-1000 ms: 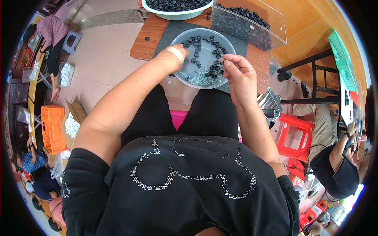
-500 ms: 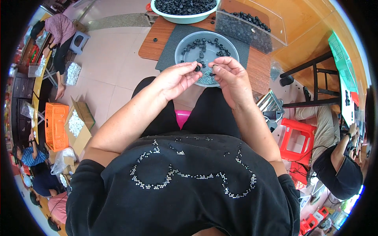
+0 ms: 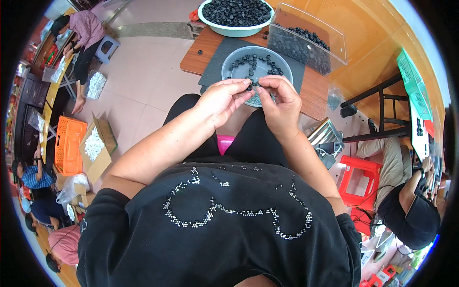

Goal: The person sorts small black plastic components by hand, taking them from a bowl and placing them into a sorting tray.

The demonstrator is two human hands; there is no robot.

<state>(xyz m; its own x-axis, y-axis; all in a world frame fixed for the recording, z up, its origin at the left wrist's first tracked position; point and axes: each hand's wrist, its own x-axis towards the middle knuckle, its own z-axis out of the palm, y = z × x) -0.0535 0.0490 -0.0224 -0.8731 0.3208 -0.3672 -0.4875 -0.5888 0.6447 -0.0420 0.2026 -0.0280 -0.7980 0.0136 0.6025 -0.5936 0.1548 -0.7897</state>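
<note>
Over the near rim of a grey-blue basin (image 3: 226,61), my two hands meet at the fingertips. My left hand (image 3: 221,101) pinches a small black round plastic part (image 3: 249,88) between thumb and fingers. Thumb and forefinger of my right hand (image 3: 283,106) are pressed together right beside that part; whatever they hold is too small and hidden to name. Inside the basin are several black round parts (image 3: 251,61), with small silvery screw-like pieces (image 3: 255,100) near its front, partly covered by my hands.
A pale green basin (image 3: 229,31) heaped with black parts and a clear box (image 3: 330,45) of more stand on the brown table (image 3: 191,60). To the right are a red stool (image 3: 362,165) and a seated person. Boxes, an orange crate (image 3: 69,143) and other people are at left.
My hands have come together; the right fingertips now reach the black part in the left. The whole view has shifted slightly, with the basin sitting lower and further right.
</note>
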